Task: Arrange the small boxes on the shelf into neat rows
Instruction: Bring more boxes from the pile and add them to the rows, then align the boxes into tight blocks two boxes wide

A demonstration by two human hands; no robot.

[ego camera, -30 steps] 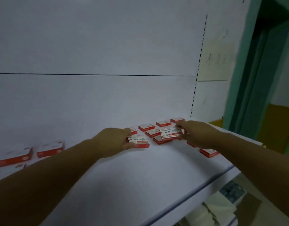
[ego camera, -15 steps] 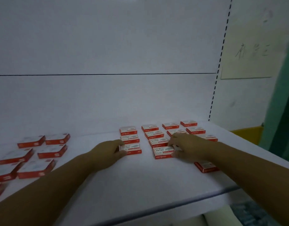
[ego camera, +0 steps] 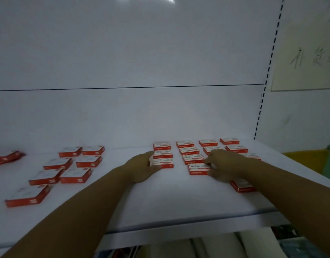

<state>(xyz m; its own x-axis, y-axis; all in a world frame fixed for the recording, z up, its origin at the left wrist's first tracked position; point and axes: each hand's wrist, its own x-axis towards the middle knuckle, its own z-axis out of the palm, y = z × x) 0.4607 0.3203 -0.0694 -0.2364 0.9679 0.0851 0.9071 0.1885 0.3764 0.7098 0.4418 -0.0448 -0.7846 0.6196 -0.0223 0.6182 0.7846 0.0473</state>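
Several small red-and-white boxes lie flat on a white shelf. On the right they form rows running back to the wall; the far-left box of the back row sits near the rear panel. My left hand grips the left end of the front box of the left column. My right hand holds the right end of the front box of the second column. One box lies alone under my right forearm.
A looser group of the same boxes lies on the shelf's left half, with more at the far left edge. A slotted upright marks the shelf's right end. A lower shelf with goods shows beneath.
The view has swung left and down, bringing the left group of boxes into sight. My right hand set its box down at the front of the second column; both hands stay on their boxes.
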